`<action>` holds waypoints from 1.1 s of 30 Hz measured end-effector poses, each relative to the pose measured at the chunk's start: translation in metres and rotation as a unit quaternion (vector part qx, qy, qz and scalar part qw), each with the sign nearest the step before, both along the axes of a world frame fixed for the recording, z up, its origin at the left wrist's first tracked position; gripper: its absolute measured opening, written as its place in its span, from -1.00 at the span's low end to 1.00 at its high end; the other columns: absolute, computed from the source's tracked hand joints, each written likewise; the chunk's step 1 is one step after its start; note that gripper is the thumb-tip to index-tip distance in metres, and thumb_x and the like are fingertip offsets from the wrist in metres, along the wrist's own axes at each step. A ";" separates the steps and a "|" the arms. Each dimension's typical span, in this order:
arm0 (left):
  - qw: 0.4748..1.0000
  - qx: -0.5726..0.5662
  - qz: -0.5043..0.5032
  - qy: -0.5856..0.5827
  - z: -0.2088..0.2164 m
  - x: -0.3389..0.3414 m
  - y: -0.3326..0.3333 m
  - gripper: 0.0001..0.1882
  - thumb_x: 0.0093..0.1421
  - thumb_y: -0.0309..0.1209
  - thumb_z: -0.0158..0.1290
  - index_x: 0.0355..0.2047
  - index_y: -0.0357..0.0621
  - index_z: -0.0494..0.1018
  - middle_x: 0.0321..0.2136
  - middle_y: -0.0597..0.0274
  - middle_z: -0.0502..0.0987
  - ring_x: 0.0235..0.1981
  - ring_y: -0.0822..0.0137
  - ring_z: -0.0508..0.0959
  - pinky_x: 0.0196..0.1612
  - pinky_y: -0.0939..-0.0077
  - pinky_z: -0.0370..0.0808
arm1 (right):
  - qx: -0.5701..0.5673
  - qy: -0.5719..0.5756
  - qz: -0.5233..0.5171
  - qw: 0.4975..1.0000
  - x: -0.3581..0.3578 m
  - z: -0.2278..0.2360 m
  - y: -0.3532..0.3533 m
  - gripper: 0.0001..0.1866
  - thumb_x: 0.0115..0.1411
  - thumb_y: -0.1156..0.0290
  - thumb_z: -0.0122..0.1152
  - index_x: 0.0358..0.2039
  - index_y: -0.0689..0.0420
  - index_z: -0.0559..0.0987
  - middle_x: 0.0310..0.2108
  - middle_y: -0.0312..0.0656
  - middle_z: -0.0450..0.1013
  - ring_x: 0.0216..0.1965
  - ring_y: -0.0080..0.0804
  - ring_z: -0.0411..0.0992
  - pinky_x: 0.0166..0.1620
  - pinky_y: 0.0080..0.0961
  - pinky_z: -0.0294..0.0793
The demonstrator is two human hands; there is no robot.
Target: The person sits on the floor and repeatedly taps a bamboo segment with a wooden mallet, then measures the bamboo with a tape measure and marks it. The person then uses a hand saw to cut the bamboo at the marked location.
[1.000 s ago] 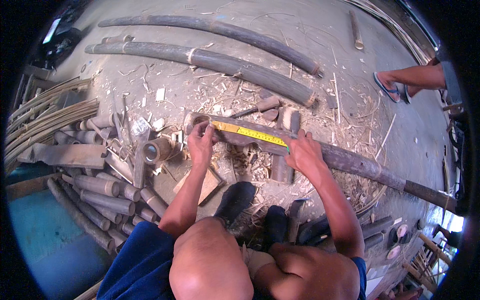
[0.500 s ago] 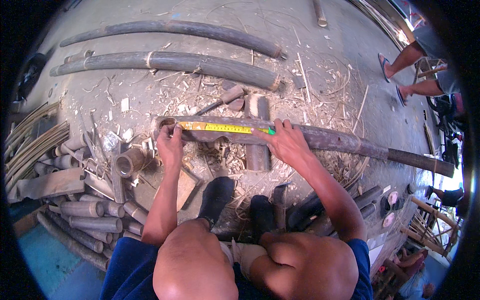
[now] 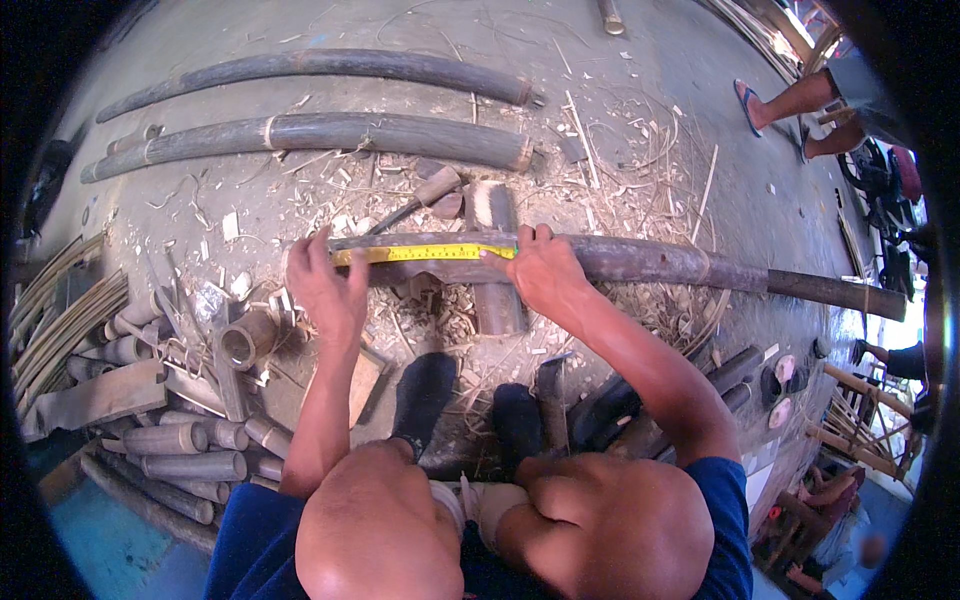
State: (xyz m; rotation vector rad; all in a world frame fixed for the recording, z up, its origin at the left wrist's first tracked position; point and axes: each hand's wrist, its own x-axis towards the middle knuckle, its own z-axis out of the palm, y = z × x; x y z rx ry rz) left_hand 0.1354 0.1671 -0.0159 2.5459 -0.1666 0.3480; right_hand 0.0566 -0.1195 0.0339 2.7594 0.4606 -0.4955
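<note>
A long dark bamboo pole (image 3: 640, 262) lies crosswise before me, resting over a short bamboo piece (image 3: 492, 312). Along its pale upper face runs a yellow tape measure (image 3: 440, 252), drawn out between my hands. My right hand (image 3: 548, 272) is closed around the tape's green-edged case, mostly hidden by the fingers, and rests against the pole. At the pole's left end is my left hand (image 3: 330, 290), thumb and fingers apart, beside the tape's free end. Whether its palm touches the pole cannot be made out.
Two dark bamboo poles (image 3: 330, 132) lie farther off. A tool with a thick wooden handle (image 3: 437, 186) sits among wood shavings (image 3: 610, 195). Cut bamboo lengths (image 3: 195, 466) are stacked at lower left, near a short tube (image 3: 245, 340). Another person's legs (image 3: 800, 100) stand at upper right.
My left hand has loosened from the tape's end and its fingers have spread. My right hand stays on the tape measure. The whole view has shifted slightly, moving the scene left.
</note>
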 end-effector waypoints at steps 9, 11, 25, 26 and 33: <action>0.957 0.063 -0.265 0.101 -0.012 -0.003 -0.074 -0.51 0.19 -0.07 0.24 0.03 -0.07 0.58 -0.01 0.13 0.61 0.15 0.10 0.51 0.46 -0.18 0.02 | -0.008 0.009 -0.019 1.000 0.000 0.001 0.003 -0.44 0.39 0.32 0.02 0.35 -0.53 0.46 -0.21 -0.15 0.43 -0.19 -0.22 0.43 -0.34 -0.39 0.48; 0.958 0.049 -0.266 0.097 -0.015 -0.004 -0.075 -0.52 0.18 -0.07 0.24 0.02 -0.07 0.59 -0.01 0.12 0.61 0.15 0.10 0.51 0.46 -0.18 0.01 | -0.015 0.006 -0.013 1.000 0.000 0.000 0.003 -0.43 0.38 0.32 0.04 0.35 -0.53 0.46 -0.20 -0.14 0.43 -0.18 -0.21 0.43 -0.33 -0.38 0.48; 0.972 0.135 -0.194 -0.005 -0.023 -0.007 -0.077 0.02 0.07 0.06 0.36 0.48 0.25 0.14 0.48 -0.13 0.04 0.50 -0.34 -0.06 0.49 -0.32 -0.13 | 0.202 -0.084 -0.219 0.951 -0.010 -0.010 -0.022 -0.11 0.24 0.15 0.30 0.53 -0.26 0.12 -0.15 0.18 0.48 -0.13 0.24 0.54 -0.17 0.05 0.61; 0.970 0.137 -0.197 0.042 -0.024 -0.004 -0.076 0.04 0.06 0.06 0.37 0.49 0.24 0.12 0.48 -0.14 0.03 0.50 -0.32 -0.07 0.49 -0.33 -0.15 | 0.206 -0.085 -0.275 0.935 -0.016 -0.011 -0.027 -0.11 0.25 0.14 0.29 0.53 -0.24 0.11 -0.14 0.20 0.48 -0.12 0.25 0.54 -0.15 0.06 0.61; 0.899 0.200 -0.296 0.253 -0.012 0.043 -0.075 -0.07 0.05 0.33 0.20 0.31 0.04 0.41 0.06 -0.11 0.62 0.12 -0.10 0.59 0.20 -0.06 0.43 | 0.167 -0.121 -0.546 0.812 -0.119 -0.035 -0.091 -0.05 0.22 0.03 0.31 0.53 -0.08 0.09 -0.08 0.26 0.42 -0.05 0.28 0.49 -0.04 0.13 0.53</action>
